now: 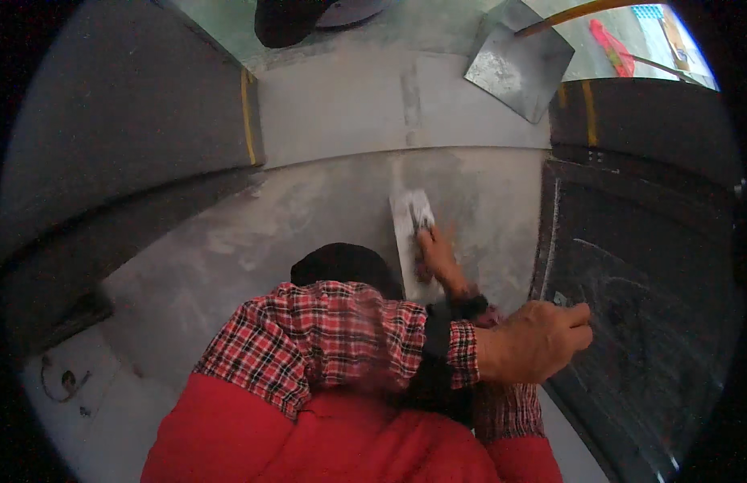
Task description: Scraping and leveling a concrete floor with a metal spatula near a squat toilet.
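A flat rectangular plastering trowel (pixel 404 241) with a pale smeared blade lies against the grey, patchy floor surface (pixel 309 209). My right hand (pixel 440 256) is closed around its handle, the forearm reaching up from the lower right. Crossing in front from the lower left, my left arm in a red-and-black checked sleeve brings my left hand (pixel 534 342) over the right forearm. Its fingers are curled together near the dark panel; whatever they hold, if anything, is hidden. Below the trowel, a rounded black shape (pixel 341 264) shows behind the left sleeve.
Dark panels stand on the left (pixel 124 105) and right (pixel 639 298), bounding the floor. Beyond a seam, a square metal shovel blade (pixel 518 68) with a wooden handle lies at the upper right. A dark object (pixel 289 20) sits at the top edge, and a pink-red item (pixel 611 47) lies farther right.
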### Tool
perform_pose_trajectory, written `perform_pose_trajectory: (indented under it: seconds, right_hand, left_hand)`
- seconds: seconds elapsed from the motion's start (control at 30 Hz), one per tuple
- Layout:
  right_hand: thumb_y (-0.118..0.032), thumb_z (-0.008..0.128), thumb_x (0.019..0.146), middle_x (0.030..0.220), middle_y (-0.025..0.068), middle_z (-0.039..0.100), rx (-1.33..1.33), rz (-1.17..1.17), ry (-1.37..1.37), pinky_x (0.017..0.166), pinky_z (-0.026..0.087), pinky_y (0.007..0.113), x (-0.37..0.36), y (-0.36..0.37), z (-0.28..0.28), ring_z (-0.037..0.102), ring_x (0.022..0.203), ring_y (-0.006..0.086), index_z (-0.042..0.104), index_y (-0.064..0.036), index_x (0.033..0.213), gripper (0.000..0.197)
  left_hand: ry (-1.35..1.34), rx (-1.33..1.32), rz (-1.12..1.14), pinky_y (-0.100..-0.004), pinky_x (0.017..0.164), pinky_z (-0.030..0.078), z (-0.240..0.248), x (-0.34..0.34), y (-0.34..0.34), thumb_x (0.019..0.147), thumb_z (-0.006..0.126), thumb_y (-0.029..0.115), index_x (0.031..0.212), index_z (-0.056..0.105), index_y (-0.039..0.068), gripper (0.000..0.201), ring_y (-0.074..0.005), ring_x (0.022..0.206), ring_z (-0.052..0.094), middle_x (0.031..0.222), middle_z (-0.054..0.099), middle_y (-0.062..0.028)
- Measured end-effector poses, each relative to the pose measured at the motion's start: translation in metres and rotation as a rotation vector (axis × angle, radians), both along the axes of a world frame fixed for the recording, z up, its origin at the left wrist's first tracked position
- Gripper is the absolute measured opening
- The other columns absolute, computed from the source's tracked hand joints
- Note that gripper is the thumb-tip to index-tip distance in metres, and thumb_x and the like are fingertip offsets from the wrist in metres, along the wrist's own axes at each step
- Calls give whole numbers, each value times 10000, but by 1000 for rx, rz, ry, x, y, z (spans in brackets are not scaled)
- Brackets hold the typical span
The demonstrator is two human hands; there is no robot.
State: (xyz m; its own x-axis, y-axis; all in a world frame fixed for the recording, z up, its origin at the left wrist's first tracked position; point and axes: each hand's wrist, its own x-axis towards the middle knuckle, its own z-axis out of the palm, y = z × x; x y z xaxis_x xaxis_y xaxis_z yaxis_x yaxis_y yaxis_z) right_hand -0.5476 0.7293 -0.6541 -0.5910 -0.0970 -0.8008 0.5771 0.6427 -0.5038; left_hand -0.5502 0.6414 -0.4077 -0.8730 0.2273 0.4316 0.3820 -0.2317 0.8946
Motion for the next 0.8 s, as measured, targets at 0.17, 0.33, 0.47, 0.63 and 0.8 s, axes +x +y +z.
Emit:
perform_pose_trajectory:
  seconds: [0.17,0.33,0.47,0.63,0.8]
  right_hand:
    - [-294,468,890,929,132,576,88,20,176,613,465,323,2,23,-20,573,723,202,462,-18,1206,420]
    - [-299,457,894,902,100,578,115,187,268,629,477,312,18,17,6,588,731,189,491,-32,1155,375]
    - [-296,461,892,796,63,555,46,125,324,541,445,301,22,6,2,544,587,162,491,-34,1138,361]
    - [-309,463,894,771,57,543,103,30,14,528,435,298,-26,-1,23,528,581,152,481,-45,1178,388]
    - [-324,458,887,913,145,567,110,306,323,692,460,367,35,32,0,555,769,243,456,-46,1234,444]
  left_hand:
    - [8,45,21,-431,524,470,8,12,13,653,599,70,839,488,28,221,-334,630,553,839,471,-141]
    - [-2,33,15,-436,511,464,5,14,1,646,598,60,822,482,25,214,-341,619,550,826,467,-144]
    - [-5,18,20,-411,553,473,10,14,0,638,593,48,788,501,8,181,-327,649,565,840,482,-146]
    - [35,73,18,-439,498,468,12,15,10,657,585,71,808,479,22,191,-343,600,551,813,470,-147]
    - [-4,20,44,-437,501,474,15,12,4,663,576,70,811,476,19,185,-343,597,551,817,466,-151]
